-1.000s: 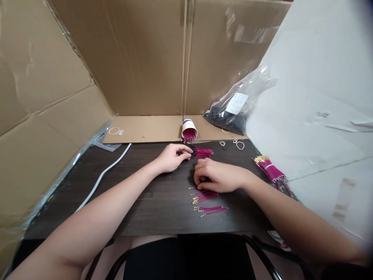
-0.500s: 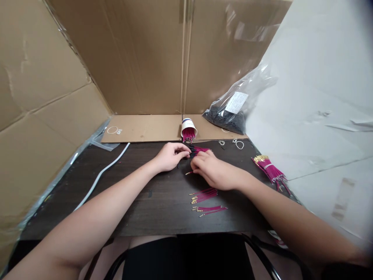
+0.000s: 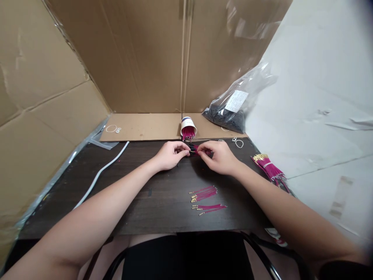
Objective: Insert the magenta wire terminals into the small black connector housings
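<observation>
My left hand (image 3: 171, 155) is closed in a pinch, thumb against fingertips, at a small black sleeve mostly hidden by the fingers. Opposite it, my right hand (image 3: 219, 156) pinches a magenta wire whose gold tip points at the left fingertips. Between and just behind the hands lies a bunch of magenta wires with black-sleeved ends (image 3: 193, 147), partly covered by the right fingers. Closer to me, two loose groups of magenta wires with gold tips, a rear group (image 3: 205, 193) and a front group (image 3: 211, 209), lie on the dark table (image 3: 163, 206).
A paper cup (image 3: 188, 123) lies tipped with magenta wires in its mouth. Behind on the right stands a clear bag of small black pieces (image 3: 225, 118). A banded wire bundle (image 3: 269, 168) rests at the right edge. Rubber bands (image 3: 239, 143) and a pale tube (image 3: 100, 173) lie about.
My right hand has moved up and away from me, from picking at a single wire on the table to holding it close to my left fingertips. The left hand stays nearly in place.
</observation>
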`<state>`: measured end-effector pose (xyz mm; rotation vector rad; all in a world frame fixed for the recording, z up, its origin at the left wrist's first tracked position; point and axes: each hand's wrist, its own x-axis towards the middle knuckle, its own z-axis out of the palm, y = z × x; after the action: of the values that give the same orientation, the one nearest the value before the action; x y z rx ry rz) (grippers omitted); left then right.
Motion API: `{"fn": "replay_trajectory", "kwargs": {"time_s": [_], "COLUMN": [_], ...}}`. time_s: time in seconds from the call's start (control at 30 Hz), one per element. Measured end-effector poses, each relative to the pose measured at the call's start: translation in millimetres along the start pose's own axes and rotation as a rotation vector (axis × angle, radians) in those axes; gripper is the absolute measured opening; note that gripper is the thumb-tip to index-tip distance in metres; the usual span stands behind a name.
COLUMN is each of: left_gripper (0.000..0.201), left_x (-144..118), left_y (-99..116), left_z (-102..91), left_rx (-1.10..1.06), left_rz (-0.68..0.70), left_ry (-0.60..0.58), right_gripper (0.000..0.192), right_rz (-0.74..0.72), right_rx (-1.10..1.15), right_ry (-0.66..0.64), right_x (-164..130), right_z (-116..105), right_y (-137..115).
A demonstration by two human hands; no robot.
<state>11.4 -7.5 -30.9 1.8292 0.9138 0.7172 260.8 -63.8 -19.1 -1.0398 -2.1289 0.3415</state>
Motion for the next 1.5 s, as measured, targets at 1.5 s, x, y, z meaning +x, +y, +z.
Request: {"fn": "replay_trajectory", "kwargs": {"time_s": [1.5], "left_gripper": [0.021], "left_x": [-6], "left_y": [5], "left_z": [4.9], "left_rx": [0.088], "left_rz": [0.069], "left_ry": [-0.001], "right_gripper": [0.020], "right_rz": [-0.157], "right_rx": [-0.082], "right_ry": [0.016], "right_x": [0], "right_z": [9], "right_y": [4]}}
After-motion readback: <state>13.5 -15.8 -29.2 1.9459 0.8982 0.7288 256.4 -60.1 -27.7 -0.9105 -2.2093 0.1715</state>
